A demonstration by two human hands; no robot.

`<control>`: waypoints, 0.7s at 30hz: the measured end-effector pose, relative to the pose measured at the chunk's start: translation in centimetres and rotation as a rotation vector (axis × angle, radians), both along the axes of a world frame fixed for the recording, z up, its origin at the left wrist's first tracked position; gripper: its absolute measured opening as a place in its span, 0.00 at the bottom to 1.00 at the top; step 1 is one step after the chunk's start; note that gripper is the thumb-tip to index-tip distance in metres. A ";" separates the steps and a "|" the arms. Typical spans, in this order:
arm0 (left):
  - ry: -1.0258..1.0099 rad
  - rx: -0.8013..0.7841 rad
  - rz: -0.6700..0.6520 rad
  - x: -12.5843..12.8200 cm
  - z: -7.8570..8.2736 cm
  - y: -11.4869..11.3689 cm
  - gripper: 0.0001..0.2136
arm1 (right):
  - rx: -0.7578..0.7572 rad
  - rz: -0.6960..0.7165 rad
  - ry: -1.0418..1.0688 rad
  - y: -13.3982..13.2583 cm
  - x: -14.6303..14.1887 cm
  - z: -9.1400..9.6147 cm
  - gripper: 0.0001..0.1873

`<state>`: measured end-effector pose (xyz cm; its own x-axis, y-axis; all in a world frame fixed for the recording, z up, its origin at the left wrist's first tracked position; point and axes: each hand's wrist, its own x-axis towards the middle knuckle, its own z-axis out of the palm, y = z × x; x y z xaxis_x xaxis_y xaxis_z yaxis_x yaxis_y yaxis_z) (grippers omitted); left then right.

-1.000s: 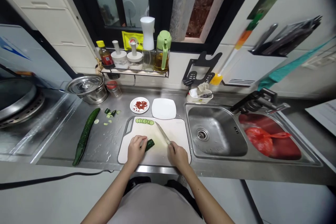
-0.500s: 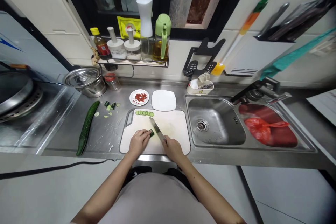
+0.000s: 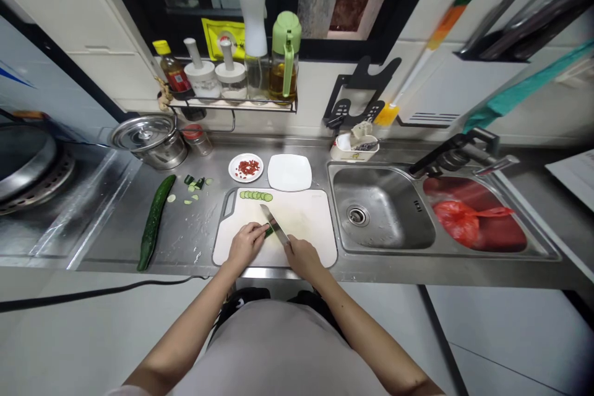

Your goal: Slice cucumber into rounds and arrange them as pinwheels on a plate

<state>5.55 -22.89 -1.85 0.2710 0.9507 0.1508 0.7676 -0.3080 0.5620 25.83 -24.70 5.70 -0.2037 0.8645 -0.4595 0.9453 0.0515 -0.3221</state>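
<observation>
On the white cutting board (image 3: 301, 247), my left hand (image 3: 247, 243) has its fingers closed on a short dark-green cucumber piece (image 3: 268, 232), which they partly cover. My right hand (image 3: 301, 257) grips a kitchen knife (image 3: 275, 224) by its handle, and the blade lies across or right beside the piece; I cannot tell whether it has cut in. A row of overlapping cucumber slices (image 3: 256, 196) lies along the board's far left edge. Left of the board rests a whole cucumber (image 3: 156, 223), with several cucumber scraps (image 3: 193, 184) near its far end.
Behind the board stand a small plate of red pieces (image 3: 245, 167) and a white square plate (image 3: 289, 172). A steel sink (image 3: 381, 210) is on the right, with a red plastic bag (image 3: 457, 223) in its far basin. A lidded pot (image 3: 153, 139) stands back left, below a condiment rack (image 3: 236, 104).
The knife blade has shifted slightly left, closer to the cucumber piece at my left fingertips. The whole view has moved a little. Both hands keep their hold.
</observation>
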 end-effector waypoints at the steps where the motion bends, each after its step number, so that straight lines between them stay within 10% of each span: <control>1: 0.001 0.002 0.001 0.0 0.0 0.0 0.15 | 0.002 -0.001 0.001 0.0 0.0 0.0 0.15; 21: 0.010 0.113 -0.044 0.1 -0.3 0.0 0.14 | -0.040 0.051 -0.031 0.2 -0.1 1.0 0.17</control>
